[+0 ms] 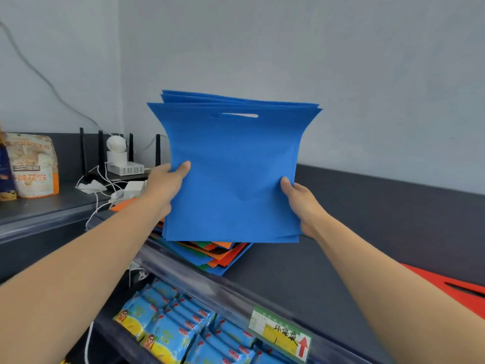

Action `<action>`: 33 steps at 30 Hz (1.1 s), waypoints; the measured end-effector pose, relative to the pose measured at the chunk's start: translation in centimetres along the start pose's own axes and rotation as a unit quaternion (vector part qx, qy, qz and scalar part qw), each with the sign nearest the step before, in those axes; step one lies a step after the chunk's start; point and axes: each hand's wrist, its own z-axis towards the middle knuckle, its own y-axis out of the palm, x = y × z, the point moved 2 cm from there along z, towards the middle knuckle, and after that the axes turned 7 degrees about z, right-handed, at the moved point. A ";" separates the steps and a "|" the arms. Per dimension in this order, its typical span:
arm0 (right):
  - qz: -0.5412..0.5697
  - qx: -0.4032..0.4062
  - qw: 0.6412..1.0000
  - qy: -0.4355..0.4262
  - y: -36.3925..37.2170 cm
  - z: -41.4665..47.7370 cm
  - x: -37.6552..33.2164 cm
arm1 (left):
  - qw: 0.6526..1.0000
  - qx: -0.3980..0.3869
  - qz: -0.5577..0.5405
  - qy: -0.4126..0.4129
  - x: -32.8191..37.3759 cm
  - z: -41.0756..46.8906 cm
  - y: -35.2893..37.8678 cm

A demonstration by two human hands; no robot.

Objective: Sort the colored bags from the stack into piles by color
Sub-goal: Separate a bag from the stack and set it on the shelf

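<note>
Head view: I see both hands holding a bundle of blue bags (231, 174) upright above the dark shelf top (367, 219). The left hand (164, 187) pinches its left edge, thumb on the front face; the right hand (304, 206) grips the lower right edge likewise. The mixed stack (223, 256), orange, green and blue, lies on the shelf directly beneath the bundle. A red bag (430, 281) lies flat at far right, well apart.

Gripping blue bags (231, 174) upright by both sides with left hand (168, 186) and right hand (301, 203), above stack (225, 256) at counter's (367, 222) front edge; red bag (456, 285) far right.
</note>
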 end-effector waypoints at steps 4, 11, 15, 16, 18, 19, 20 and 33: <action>-0.061 0.102 0.993 -0.029 -1.3 -0.4 0.5 | 0.999 -0.047 0.015 -0.007 0.4 -0.5 2.2; -0.089 0.166 0.981 -0.051 -4.4 -3.3 -0.1 | 0.979 -0.107 0.135 0.105 0.8 -2.3 6.7; -0.065 0.175 0.982 -0.035 -6.9 -5.6 0.2 | 0.977 -0.114 0.120 0.137 1.0 -3.7 9.3; -0.064 0.178 0.982 -0.024 -7.7 -6.2 0.4 | 0.975 -0.122 0.115 0.142 1.1 -4.2 10.0; -0.076 0.195 0.978 0.007 -9.2 -7.4 0.9 | 0.973 -0.134 0.107 0.156 1.1 -5.2 11.5; -0.084 0.209 0.974 0.022 -10.0 -8.0 1.2 | 0.971 -0.141 0.102 0.161 1.1 -5.8 12.2; -0.094 0.221 0.970 0.034 -10.8 -8.6 1.5 | 0.970 -0.151 0.098 0.164 1.1 -6.5 13.0; -0.162 0.372 0.913 -0.036 -25.0 -19.6 0.4 | 0.923 -0.333 0.150 0.117 2.2 -16.7 24.9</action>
